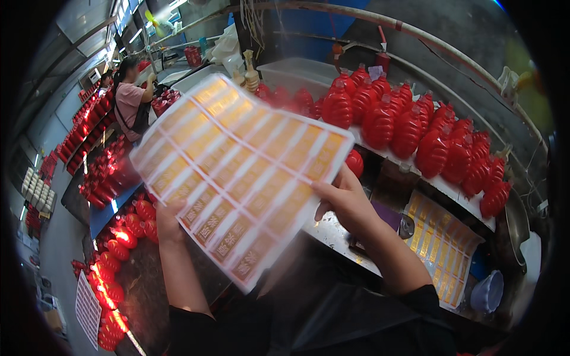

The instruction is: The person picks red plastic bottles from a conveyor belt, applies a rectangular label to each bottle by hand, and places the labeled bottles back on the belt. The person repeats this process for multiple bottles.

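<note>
A large white sheet of gold label stickers (237,160) is held up in front of me, tilted and slightly blurred. My left hand (170,221) grips its lower left edge, with the fingers partly hidden by the sheet. On the right edge, my right hand (341,193) pinches the sheet between thumb and fingers. A second sheet of gold labels (442,243) lies on the bench to the right, below a shelf of glossy red ribbed bottles (409,130).
More red bottles (122,234) stand along the left. A purple-blue bowl (487,292) sits at the lower right. A clear plastic bin (297,72) is behind the sheet. Farther back at the left, a person in a pink shirt (129,101) works beside red bottles. A curved pipe (380,21) crosses above.
</note>
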{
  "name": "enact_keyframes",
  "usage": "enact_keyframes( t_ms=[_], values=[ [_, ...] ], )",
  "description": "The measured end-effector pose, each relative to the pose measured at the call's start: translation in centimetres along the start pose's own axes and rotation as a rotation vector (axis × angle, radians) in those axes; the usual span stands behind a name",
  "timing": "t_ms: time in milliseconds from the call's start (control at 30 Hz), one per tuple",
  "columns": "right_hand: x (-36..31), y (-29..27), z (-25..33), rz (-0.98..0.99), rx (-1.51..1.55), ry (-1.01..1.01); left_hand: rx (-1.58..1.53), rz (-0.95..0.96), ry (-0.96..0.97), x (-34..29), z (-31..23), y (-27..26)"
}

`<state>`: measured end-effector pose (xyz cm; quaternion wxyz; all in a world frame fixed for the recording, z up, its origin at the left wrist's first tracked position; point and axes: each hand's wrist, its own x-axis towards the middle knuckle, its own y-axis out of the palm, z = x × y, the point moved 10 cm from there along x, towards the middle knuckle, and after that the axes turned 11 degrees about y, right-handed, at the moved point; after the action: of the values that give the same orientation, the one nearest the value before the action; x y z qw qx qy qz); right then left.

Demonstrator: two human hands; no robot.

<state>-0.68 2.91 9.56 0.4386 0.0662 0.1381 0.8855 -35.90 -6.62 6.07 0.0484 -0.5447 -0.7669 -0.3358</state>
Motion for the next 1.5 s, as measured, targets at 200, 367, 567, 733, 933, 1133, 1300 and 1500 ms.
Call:
enact_keyframes(
  t_ms=[200,367,567,733,933,1133,1300,1500],
  values=[
    [1.6,-2.1,2.4,-0.196,-0.305,-0.194,-0.124,-0.098,-0.102,0.4,2.9,2.6],
    [2.3,-4.3,3.5,-0.182,-0.100,-0.287,-0.085,-0.130,-0.022,-1.8,3.3,7.4],
    [2.8,-6.6,4.7,-0.063,-0.172,-0.004,0.113,-0.330,0.024,6.3,2.8,5.5],
    [-1.4,-12.3,7.0,-0.221,-0.455,0.084,0.031,-0.142,0.206,19.3,7.3,8.3],
    [-7.8,-18.4,4.9,-0.402,-0.418,0.281,0.071,-0.053,0.151,33.7,19.5,15.1],
    [-14.5,-23.3,3.4,-0.682,-0.322,0.329,0.109,-0.015,-0.079,40.4,30.8,20.5],
    [-17.8,-25.6,3.1,-0.810,-0.205,0.197,0.138,0.057,-0.174,44.2,38.1,21.9],
    [-17.9,-26.1,1.2,-0.864,-0.206,0.274,0.133,0.012,-0.386,43.9,42.1,22.1]
  ],
)
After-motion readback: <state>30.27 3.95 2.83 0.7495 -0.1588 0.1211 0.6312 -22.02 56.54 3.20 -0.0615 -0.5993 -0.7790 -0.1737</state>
